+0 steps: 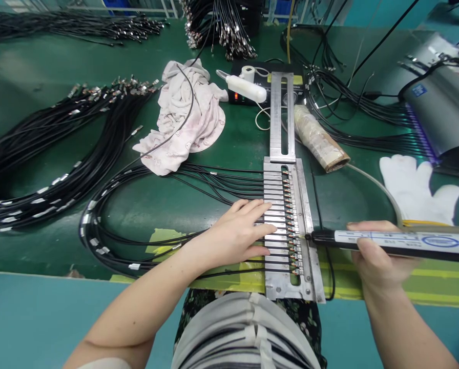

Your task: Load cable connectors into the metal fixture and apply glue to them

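A metal fixture (277,282) lies on the bench in front of me, with a row of black cables (233,177) laid side by side across it. Their metal connector ends (291,212) line up along its slot. My left hand (237,230) rests flat over the cables at the fixture's left edge, fingers stretched and apart. In my right hand (379,256) is a black pen-shaped tool (340,237) with a white label. The tool lies nearly level, its thin tip at the connector row; whether it touches one I cannot tell.
A crumpled cloth (191,113) and cable bundles (60,118) lie to the left. Behind the fixture are a slotted metal plate (275,118), a white handheld device (247,88) and a black box (235,102). A tape-wrapped tube (317,138), white glove (417,187) and grey machine (440,102) are at right.
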Motion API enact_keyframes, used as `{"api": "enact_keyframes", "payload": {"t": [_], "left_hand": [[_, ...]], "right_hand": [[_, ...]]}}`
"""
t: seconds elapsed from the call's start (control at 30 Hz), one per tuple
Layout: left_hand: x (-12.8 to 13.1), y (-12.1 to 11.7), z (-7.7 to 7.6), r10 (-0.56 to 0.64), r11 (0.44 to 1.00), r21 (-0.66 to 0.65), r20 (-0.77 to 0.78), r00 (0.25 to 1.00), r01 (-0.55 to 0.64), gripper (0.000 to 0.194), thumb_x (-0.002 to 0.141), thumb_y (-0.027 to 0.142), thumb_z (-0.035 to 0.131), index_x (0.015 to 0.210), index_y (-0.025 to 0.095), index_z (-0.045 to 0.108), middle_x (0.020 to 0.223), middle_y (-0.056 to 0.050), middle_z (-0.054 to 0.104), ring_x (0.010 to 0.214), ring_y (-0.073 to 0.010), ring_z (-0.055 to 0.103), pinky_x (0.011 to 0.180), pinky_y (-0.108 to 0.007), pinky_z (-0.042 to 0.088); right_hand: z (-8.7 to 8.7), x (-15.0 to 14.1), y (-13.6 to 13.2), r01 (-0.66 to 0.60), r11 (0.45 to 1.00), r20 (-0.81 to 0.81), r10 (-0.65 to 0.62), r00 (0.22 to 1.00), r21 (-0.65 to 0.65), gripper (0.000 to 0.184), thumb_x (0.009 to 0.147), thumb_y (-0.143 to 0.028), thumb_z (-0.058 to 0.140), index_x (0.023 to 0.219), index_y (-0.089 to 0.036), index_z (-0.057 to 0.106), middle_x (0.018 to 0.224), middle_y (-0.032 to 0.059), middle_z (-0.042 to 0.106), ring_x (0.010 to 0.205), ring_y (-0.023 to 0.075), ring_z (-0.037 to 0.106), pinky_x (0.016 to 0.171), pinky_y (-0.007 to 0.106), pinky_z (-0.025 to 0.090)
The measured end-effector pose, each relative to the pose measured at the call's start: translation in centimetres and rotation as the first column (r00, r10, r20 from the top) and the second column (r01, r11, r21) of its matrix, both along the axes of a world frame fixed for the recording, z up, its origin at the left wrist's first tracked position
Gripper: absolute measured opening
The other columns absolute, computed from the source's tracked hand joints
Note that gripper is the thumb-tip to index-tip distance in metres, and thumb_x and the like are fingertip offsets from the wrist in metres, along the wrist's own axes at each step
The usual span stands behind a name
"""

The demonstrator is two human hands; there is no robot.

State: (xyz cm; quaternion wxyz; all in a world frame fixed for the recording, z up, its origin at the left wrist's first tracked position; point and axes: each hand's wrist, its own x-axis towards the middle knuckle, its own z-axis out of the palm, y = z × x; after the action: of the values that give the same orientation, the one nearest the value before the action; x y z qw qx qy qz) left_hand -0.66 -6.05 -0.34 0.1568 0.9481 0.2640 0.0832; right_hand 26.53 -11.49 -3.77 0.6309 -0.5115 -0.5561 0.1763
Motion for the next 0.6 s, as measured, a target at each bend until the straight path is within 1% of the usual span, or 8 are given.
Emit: {"api": "enact_keyframes", "payload": {"t": [0.1,0.27,0.43,0.6], "left_hand": [[-0.06,0.0,0.01,0.0,1.0,-0.003,0.003,1.0,0.0,0.036,0.084,0.04,0.058,0.112,0.018,0.06,0.135,-0.019,0.042,0.126,-0.0331,0.037,0.099,-0.049,0.033],[-0.1,0.02,0.1,0.0,1.0,-0.005,0.008,1.0,0.0,0.035,0.084,0.04,0.058,0.112,0.019,0.06,0.136,-0.019,0.042,0.127,-0.0328,0.037,0.099,-0.049,0.034],[-0.08,0.05,0.07,0.006,1.0,-0.015,0.001,1.0,-0.006,0.036,0.084,0.041,0.058,0.112,0.019,0.06,0.136,-0.019,0.041,0.127,-0.0326,0.036,0.099,-0.048,0.033],[-0.08,0.01,0.1,0.003,1.0,-0.019,0.005,1.0,-0.003,0.036,0.084,0.041,0.058,0.113,0.019,0.06,0.136,-0.019,0.041,0.127,-0.0318,0.036,0.1,-0.048,0.033]], "right_hand": [[-0.01,-0.01,-0.04,0.009,1.0,0.001,-0.009,1.0,0.004,0.011,0.068,-0.023,0.066,0.077,-0.024,0.071,0.07,-0.0022,0.067,0.055,0.016,0.056,0.045,0.03,0.042],[0.0,0.02,-0.14,0.013,0.999,-0.016,-0.014,1.0,-0.03,0.011,0.067,-0.022,0.066,0.077,-0.024,0.071,0.072,-0.0021,0.068,0.056,0.0162,0.057,0.045,0.03,0.042],[-0.04,0.05,-0.14,0.013,1.0,-0.022,-0.013,1.0,-0.017,0.011,0.066,-0.021,0.066,0.076,-0.024,0.071,0.072,-0.0018,0.068,0.057,0.0162,0.057,0.046,0.03,0.043],[0.13,-0.02,-0.1,0.025,0.998,-0.018,-0.026,0.999,-0.049,0.009,0.066,-0.022,0.066,0.074,-0.023,0.07,0.07,-0.0011,0.067,0.053,0.0169,0.056,0.047,0.032,0.045]]}}
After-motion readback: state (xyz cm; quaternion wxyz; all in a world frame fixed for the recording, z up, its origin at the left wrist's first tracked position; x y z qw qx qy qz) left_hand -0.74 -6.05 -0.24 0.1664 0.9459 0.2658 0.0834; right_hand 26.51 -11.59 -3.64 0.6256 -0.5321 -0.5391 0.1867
